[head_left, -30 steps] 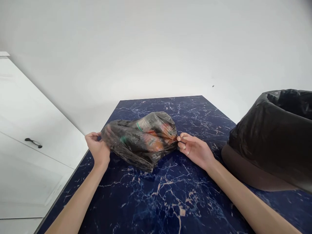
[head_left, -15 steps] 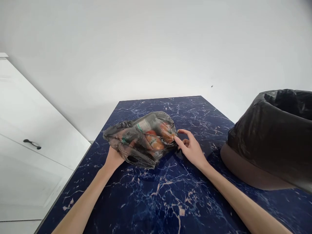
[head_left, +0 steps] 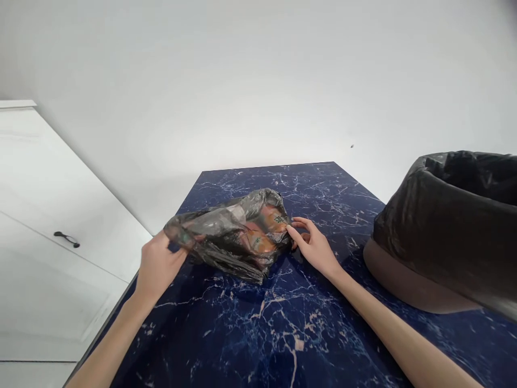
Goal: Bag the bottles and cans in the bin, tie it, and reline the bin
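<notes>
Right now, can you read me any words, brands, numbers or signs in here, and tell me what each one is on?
No text can be read for certain.
Nearer orange item, seen through the dark plastic bag: dark lettering, too blurred and creased over to read.
Farther orange item, in the same bag: dark lettering, also too blurred.
Bin, its black liner and the white cabinet: no lettering visible.

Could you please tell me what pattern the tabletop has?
The tabletop is dark blue with pale marbling, head view.
</notes>
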Motion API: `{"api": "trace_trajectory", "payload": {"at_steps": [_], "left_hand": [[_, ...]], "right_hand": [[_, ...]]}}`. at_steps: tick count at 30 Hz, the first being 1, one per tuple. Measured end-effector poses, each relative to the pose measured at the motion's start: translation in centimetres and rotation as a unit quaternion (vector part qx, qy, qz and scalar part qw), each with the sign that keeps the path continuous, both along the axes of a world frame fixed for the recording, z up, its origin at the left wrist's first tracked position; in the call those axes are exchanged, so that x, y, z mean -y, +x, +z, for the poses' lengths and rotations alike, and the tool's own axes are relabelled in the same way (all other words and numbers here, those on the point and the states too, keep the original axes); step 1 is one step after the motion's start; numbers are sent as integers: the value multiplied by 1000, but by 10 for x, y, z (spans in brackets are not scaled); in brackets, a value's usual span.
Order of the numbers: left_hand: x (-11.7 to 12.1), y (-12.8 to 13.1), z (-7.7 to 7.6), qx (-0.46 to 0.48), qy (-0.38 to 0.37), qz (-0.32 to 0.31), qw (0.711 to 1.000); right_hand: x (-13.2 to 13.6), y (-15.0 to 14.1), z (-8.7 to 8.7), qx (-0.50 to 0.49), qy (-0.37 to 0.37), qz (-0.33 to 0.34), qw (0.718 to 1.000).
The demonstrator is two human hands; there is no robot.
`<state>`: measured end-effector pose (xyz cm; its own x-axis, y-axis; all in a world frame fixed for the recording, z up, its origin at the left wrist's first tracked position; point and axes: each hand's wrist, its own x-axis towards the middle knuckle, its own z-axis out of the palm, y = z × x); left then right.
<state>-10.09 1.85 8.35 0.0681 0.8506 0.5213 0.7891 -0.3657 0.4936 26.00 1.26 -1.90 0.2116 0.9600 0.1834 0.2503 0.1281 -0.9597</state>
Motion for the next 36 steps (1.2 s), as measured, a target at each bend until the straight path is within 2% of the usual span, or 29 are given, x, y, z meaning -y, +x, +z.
{"api": "trace_trajectory", "payload": {"at_steps": [2, 4, 6, 8, 10, 13, 15, 20, 28, 32, 36], "left_hand": [[17, -4, 9, 73, 7, 56, 996], [30, -7, 16, 168, 30, 112, 979], [36, -9, 25, 272, 101, 129, 948], [35, -13, 36, 357, 201, 111, 905], [30, -21, 48, 379, 291, 90, 874], [19, -35, 59, 332, 363, 67, 868], [11, -43, 59, 316, 350, 57, 880], [-12, -49, 44, 299, 241, 77, 920], [-49, -41, 32, 339, 193, 58, 919], [-55, -38, 27, 333, 162, 39, 928], [-53, -47, 21, 324, 109, 53, 938]], "right_hand": [[0, 0, -1, 4, 1, 1, 1000], [0, 0, -2, 7, 3, 1, 1000], [0, 0, -3, 9, 6, 0, 1000], [0, 0, -3, 11, 9, -2, 1000], [0, 0, -4, 11, 13, -4, 1000], [-1, -1, -6, 9, 16, -7, 1000], [-1, -1, -6, 9, 17, -6, 1000], [0, -1, -6, 10, 16, -3, 1000], [0, 0, -5, 11, 13, 5, 1000], [-1, -1, -5, 12, 11, 6, 1000], [-1, -1, -5, 12, 15, 6, 1000]]}}
